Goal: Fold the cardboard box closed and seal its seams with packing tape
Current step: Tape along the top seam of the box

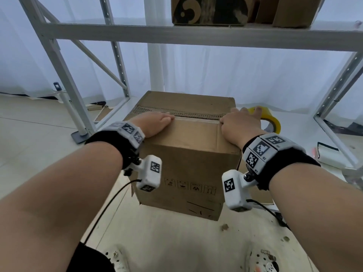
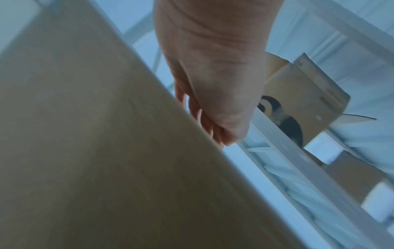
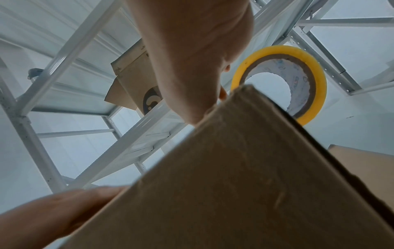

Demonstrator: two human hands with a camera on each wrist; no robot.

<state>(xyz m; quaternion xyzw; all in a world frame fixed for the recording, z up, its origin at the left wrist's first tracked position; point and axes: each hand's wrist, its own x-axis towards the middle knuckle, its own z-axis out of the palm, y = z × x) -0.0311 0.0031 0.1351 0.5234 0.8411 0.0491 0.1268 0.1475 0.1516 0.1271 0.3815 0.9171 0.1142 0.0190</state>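
Both forearms reach forward and down from the near edge of the head view to the closed top of the cardboard box (image 1: 188, 154), which stands on the pale floor (image 1: 29, 122) under a white metal shelving rack (image 1: 176, 36); the left hand (image 1: 155, 123) lies palm down on the near top flap at the box's left end, its fingers (image 1: 167, 119) straight and together, tips touching the centre seam (image 1: 196, 115), grasping nothing; the left wrist view shows the same hand (image 2: 213, 67) from below, its fingers laid over the box's upper edge; the right hand (image 1: 239, 124) rests at the box's right end, palm on the near flap, thumb near the seam, its fingers (image 1: 257, 112) stretched past the box's right edge and laid on the top of the yellow packing tape roll (image 1: 273, 122); whether they grip the roll or merely touch it I cannot tell; the right wrist view shows the roll (image 3: 315, 75) standing on edge just beyond the box's corner (image 3: 245, 91), with faint print inside its core too blurred to read; the seam shows bare corrugated edges along most of its length; the box's near side carries a row of small handling symbols (image 1: 190, 186), too small to read; both wrists wear black bands with white blocks of square black-and-white markers (image 1: 261, 148); another cardboard box with a dark swirl print (image 1: 208, 10) sits on the shelf above.
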